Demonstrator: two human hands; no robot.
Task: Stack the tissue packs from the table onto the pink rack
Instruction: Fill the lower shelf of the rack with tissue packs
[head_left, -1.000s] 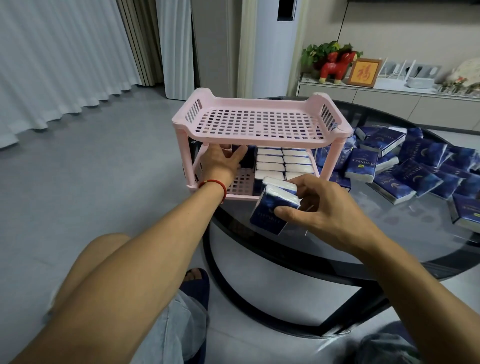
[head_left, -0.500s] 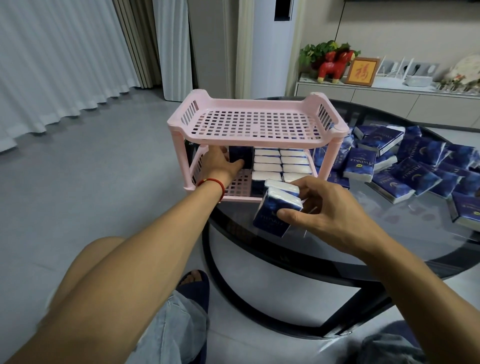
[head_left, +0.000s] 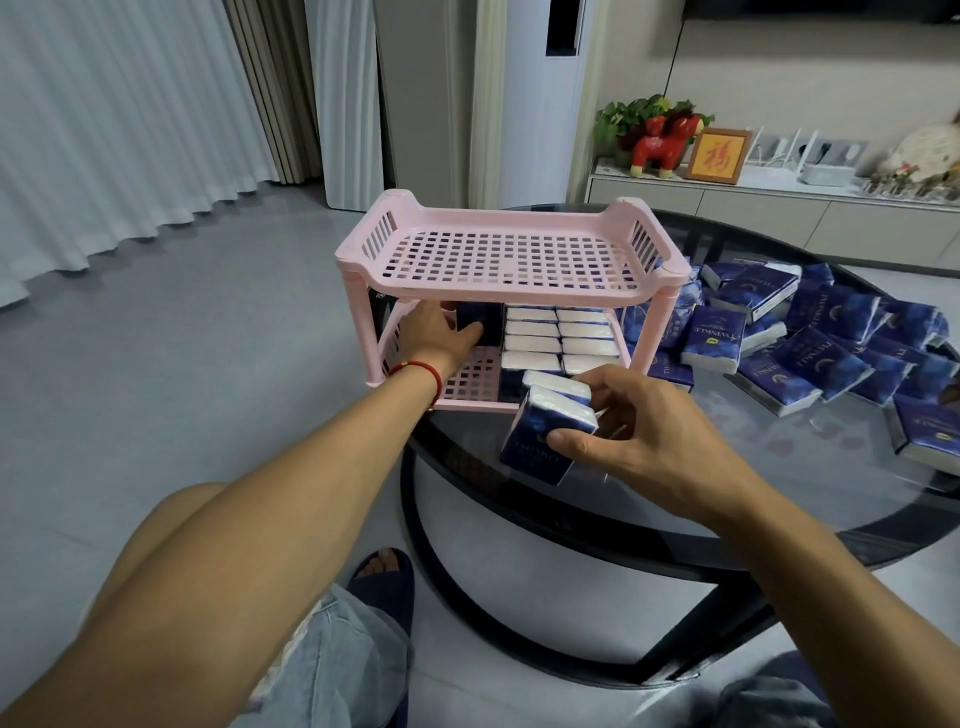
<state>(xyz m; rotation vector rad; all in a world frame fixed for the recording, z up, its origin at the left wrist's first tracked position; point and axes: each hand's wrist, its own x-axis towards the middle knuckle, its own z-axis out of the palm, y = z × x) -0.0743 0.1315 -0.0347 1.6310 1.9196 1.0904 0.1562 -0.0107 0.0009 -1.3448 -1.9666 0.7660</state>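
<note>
A two-tier pink rack (head_left: 509, 291) stands at the left edge of the round dark glass table (head_left: 675, 509). Its top shelf holds nothing; the lower shelf carries two stacks of tissue packs (head_left: 558, 338), white ends facing me. My left hand (head_left: 434, 332) reaches into the lower shelf and presses a dark blue pack (head_left: 480, 325) beside those stacks. My right hand (head_left: 644, 431) grips two blue tissue packs (head_left: 545, 431) just in front of the rack, above the table.
Several loose blue tissue packs (head_left: 810, 343) lie spread over the table's right side. Behind stands a low cabinet (head_left: 779, 208) with a red toy horse and a framed picture. My knees and a slippered foot (head_left: 384, 577) are below the table's near edge.
My left hand has pushed deeper into the lower shelf with the dark pack. The right hand with its two packs has barely moved.
</note>
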